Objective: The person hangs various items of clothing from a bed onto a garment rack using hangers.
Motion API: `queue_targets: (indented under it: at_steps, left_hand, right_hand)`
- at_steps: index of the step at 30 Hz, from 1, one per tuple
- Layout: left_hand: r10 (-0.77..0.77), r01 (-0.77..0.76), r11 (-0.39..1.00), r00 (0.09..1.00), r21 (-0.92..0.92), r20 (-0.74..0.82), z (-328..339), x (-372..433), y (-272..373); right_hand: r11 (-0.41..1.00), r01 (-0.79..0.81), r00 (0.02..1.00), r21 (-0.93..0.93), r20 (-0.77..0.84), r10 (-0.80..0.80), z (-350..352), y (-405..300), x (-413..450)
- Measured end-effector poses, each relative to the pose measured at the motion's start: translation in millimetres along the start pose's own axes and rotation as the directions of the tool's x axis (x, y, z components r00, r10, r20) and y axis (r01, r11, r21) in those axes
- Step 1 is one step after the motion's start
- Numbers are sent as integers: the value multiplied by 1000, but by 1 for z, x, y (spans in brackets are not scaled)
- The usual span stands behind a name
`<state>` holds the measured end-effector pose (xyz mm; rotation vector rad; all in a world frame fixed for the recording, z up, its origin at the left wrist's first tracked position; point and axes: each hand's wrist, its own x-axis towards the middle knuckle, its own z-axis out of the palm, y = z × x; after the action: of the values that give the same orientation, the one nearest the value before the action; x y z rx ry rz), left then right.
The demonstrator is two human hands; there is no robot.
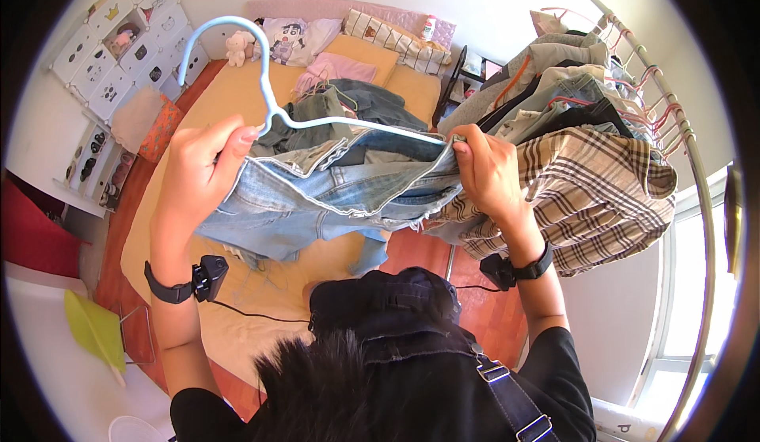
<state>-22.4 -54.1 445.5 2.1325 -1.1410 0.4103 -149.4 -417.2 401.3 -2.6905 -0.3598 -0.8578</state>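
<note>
A light-blue clothes hanger (264, 79) is up in front of me, its hook curving to the upper left. From it hangs a faded denim garment (350, 195) with frayed edges. My left hand (208, 163) pinches the hanger's left part together with the denim, so that end of the hanger is hidden. At the other end, my right hand (490, 169) grips the denim's edge by the hanger's right tip. Behind the hanger, darker jeans and several wire hangers (326, 88) lie in a pile on the bed (231, 103).
On the right stands a metal clothes rail (677, 109) full of garments, a plaid shirt (588, 186) nearest. A white storage cabinet (98, 56) lines the left wall. Lower left is a green chair (95, 329). Cables run from both wrist devices.
</note>
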Motion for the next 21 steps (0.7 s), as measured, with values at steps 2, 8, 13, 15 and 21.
queue_targets:
  at_steps: [2, 8, 13, 15, 21]
  left_hand:
    - [27, -27, 999, 1000, 26, -8, 10, 5, 10]
    - [57, -59, 997, 997, 50, 51, 19, 13, 18]
    - [59, -60, 997, 998, -52, -22, 11, 16, 3]
    - [31, -31, 997, 1000, -75, 0, 17, 20, 0]
    - [68, -74, 996, 989, -46, -133, 39, 35, 3]
  right_hand:
    - [990, 131, 990, -45, 50, -129, 1, -13, 3]
    - [930, -108, 993, 351, -2, 116, 6, -43, 6]
    - [858, -263, 948, 440, -49, 315, 0, -41, 0]
    - [915, -235, 965, 327, -37, 261, -1, -46, -4]
    - [937, -285, 958, 205, 39, 283, 7, -66, -16]
